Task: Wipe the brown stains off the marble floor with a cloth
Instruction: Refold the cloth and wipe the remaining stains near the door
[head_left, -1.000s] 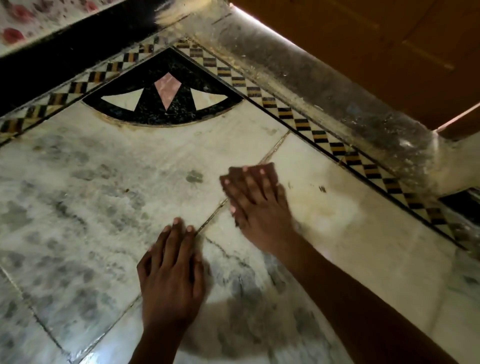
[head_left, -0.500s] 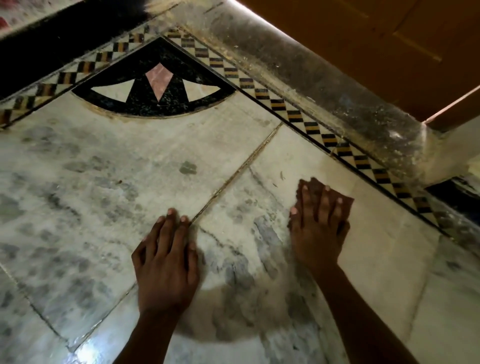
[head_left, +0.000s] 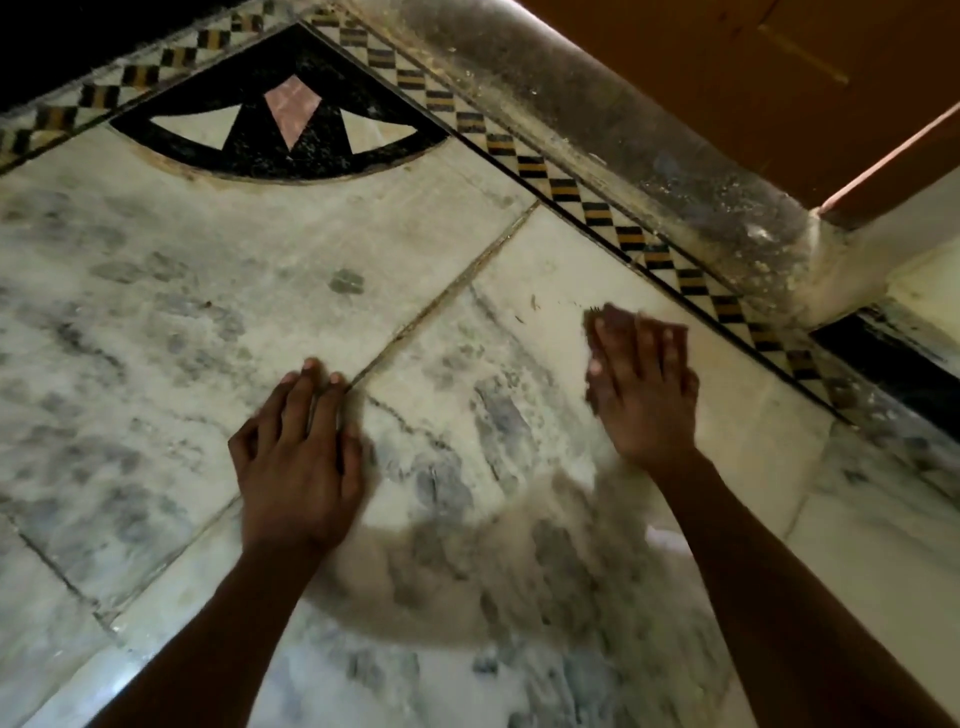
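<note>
We press the brown cloth (head_left: 610, 325) under our flat right hand (head_left: 641, 392), right of centre; our left hand (head_left: 298, 457) lies open on the floor (head_left: 156, 312).

Both forearms outstretched, left hand (head_left: 298, 457) flat with fingers straight, right hand (head_left: 641, 387) likewise flat, palm down.

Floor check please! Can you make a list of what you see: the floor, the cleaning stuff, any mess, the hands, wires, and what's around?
Surface: marble floor, grey-veined, with dark joints between slabs.
Job's things: brown cloth flat on the floor under the right hand; small dark specks just left of it.
Clutter: nothing seen.
Hands: left hand flat on the floor, fingers straight; right hand pressing the cloth with straight fingers.
Cables: nothing seen.
Surroundings: checkered border, black fan inlay, dusty stone ledge, wooden door.
</note>
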